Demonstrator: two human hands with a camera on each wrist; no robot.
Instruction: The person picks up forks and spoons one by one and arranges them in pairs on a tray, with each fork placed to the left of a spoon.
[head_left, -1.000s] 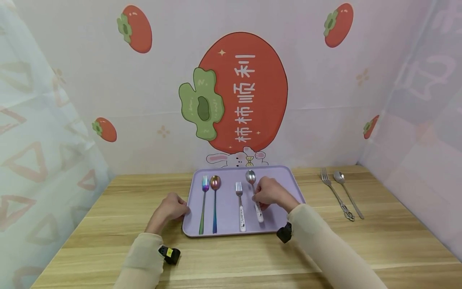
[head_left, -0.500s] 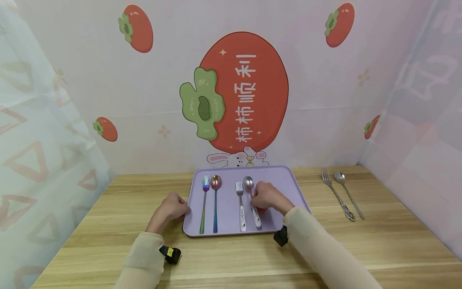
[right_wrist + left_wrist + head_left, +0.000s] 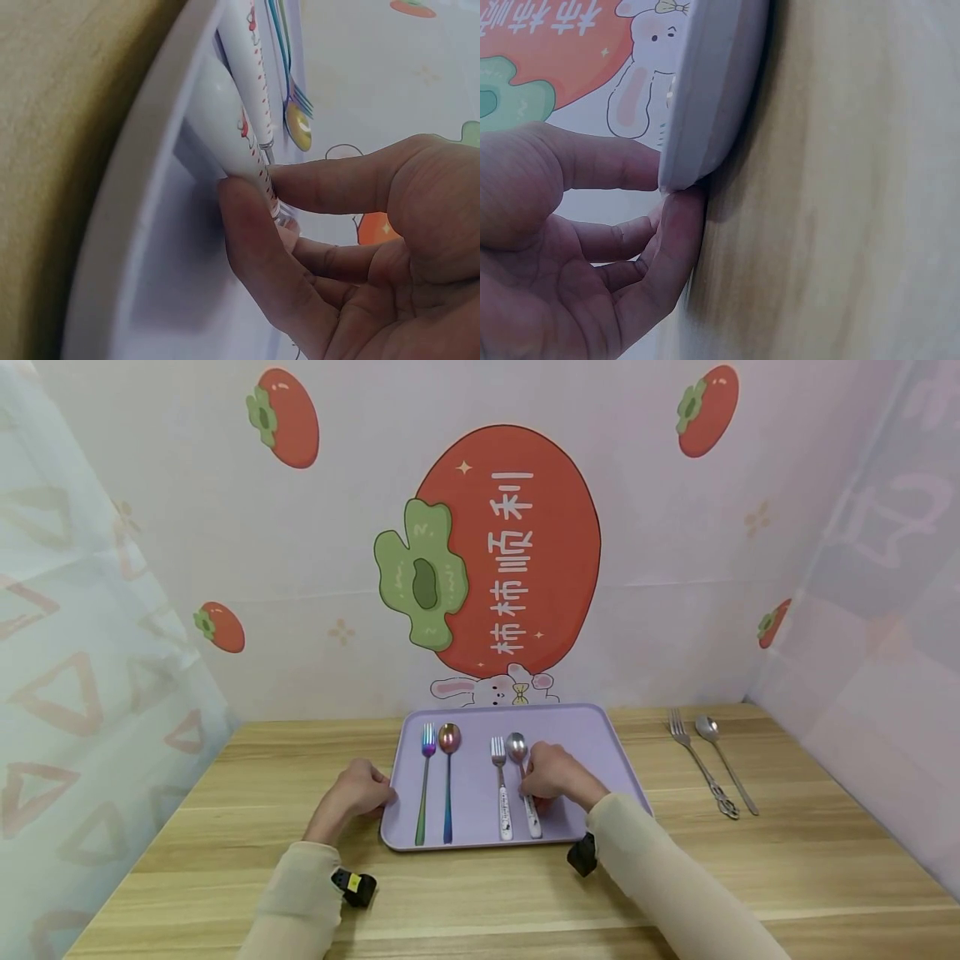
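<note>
My right hand (image 3: pixel 557 772) pinches a spoon (image 3: pixel 517 745) by its white printed handle, which lies close along the right side of a white-handled fork (image 3: pixel 505 814). In the right wrist view, thumb and finger meet on the spoon's handle (image 3: pixel 232 127) near its neck, close over the tray. A lilac tray (image 3: pixel 476 777) carries both pieces. At its left rim, my left hand (image 3: pixel 362 787) grips the edge; the left wrist view has one digit over the tray rim (image 3: pixel 705 97) and another below it.
Left on the tray lie a rainbow-coloured fork (image 3: pixel 422 810) and a matching spoon (image 3: pixel 448 739). On the wooden table (image 3: pixel 465 902) at right rest a silver fork (image 3: pixel 701 766) and a silver spoon (image 3: pixel 727 767). A printed backdrop (image 3: pixel 652 635) rises behind the table.
The right hand has brought the white-handled spoon left and toward the body, from apart to close beside the white-handled fork. The left hand stays on the tray rim.
</note>
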